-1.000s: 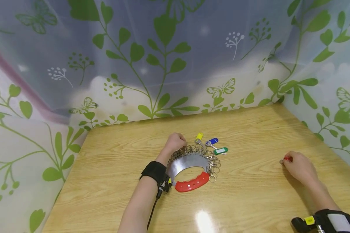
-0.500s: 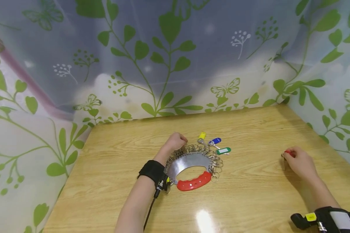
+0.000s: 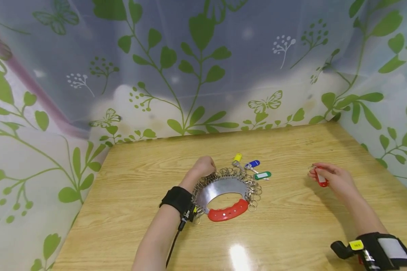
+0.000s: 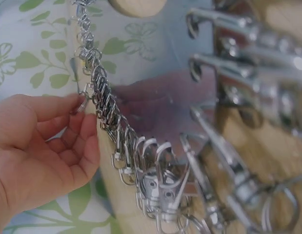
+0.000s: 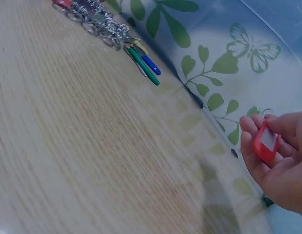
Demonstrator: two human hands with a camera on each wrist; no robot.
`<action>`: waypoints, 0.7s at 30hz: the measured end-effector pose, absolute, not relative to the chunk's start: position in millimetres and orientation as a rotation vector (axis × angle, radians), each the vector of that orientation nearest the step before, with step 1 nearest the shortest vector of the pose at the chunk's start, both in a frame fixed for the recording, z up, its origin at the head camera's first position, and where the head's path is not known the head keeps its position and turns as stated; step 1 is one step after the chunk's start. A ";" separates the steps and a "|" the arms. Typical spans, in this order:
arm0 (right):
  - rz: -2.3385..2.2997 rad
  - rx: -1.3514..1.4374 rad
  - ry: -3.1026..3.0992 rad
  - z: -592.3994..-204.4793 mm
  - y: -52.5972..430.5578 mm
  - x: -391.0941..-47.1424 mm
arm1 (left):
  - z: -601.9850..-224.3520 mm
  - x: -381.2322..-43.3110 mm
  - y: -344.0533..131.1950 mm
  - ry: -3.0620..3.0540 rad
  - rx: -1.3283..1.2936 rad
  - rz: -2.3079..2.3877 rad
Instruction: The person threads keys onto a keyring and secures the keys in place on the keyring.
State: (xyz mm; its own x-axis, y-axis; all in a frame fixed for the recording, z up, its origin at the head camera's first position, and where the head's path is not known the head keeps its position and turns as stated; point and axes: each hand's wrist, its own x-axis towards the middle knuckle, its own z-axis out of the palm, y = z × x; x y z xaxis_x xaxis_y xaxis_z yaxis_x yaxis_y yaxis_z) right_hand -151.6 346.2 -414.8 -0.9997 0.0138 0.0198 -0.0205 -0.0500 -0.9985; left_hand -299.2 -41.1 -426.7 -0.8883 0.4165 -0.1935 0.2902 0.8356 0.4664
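A curved metal key carrier [image 3: 224, 187] with a red handle [image 3: 228, 210] lies on the table, fringed by many small snap hooks with rings. At its far left edge is my left hand [image 3: 203, 166]. In the left wrist view, thumb and forefinger pinch one snap hook [image 4: 83, 97] on the row. Well to the right, above the table, my right hand [image 3: 340, 182] holds a red key tag [image 3: 321, 180] between thumb and fingers. The tag's pale label faces up in the right wrist view, and a ring [image 5: 269, 111] shows beyond it. Any key on it is mostly hidden.
Just beyond the carrier lie a yellow key tag [image 3: 237, 157], a blue key tag [image 3: 253, 163] and a green key tag [image 3: 262, 175], each with a key. A leaf-patterned curtain [image 3: 203, 75] borders the wooden table [image 3: 291, 226] at the back and sides.
My right hand has moved left and slightly away from me, turning so the red key tag shows more fully. My left hand stays at the hooks, its fingers slightly shifted.
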 end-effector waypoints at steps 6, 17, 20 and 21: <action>1.425 -0.032 -2.577 -408.6 327.0 -156.9 | -401.2 -276.4 -48.1 2.652 0.446 0.906; 1.102 0.034 -2.566 -394.2 295.5 -165.4 | -401.8 -273.8 -50.6 2.566 0.467 0.947; 1.351 0.026 -2.484 -394.2 289.2 -168.7 | -402.1 -271.4 -51.3 2.528 0.476 1.020; 1.494 0.041 -2.423 -394.5 287.6 -170.2 | -402.8 -270.9 -51.6 2.508 0.468 1.064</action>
State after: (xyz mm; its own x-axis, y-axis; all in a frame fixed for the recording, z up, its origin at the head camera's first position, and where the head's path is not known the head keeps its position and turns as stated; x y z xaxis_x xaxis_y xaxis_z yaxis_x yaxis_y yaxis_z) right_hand -170.2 287.6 -394.5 -0.9564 0.1289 0.2621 -0.1764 0.4606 -0.8699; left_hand -270.9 -51.6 -402.8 -0.8743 0.4384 -0.2085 0.1546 0.6586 0.7365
